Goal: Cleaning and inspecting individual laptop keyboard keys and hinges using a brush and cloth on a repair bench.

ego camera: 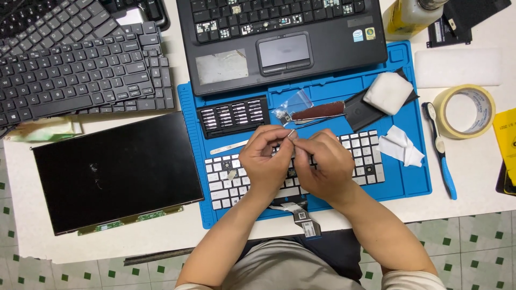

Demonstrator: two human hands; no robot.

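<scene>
**Both hands pinched on a small metal piece above the white keyboard**

My left hand (264,160) and my right hand (324,165) meet over the middle of the white keyboard (359,153), which lies on the blue work mat (414,177). Both grips are closed, fingertips together, on a thin silvery metal piece (291,133) held between them; it is too small for me to say surely whether it is a tweezer tip or a clip. The piece sits just above the keyboard's top edge, clear of the keys.

A flat ribbon cable (302,217) trails from the keyboard's near edge over the rim of the surface (473,177). Just beyond my hands on the mat lie a black tray of screwdriver bits (233,115), a small clear bag (293,103) and a slim metal pry tool (228,147). A black laptop (279,43) overlaps the mat's far side. To my left a bare screen panel (115,172) lies flat, with black keyboards (80,70) stacked behind it. To my right are white folded cloths (388,92), a blue toothbrush (442,156) and a roll of tape (465,111).
</scene>
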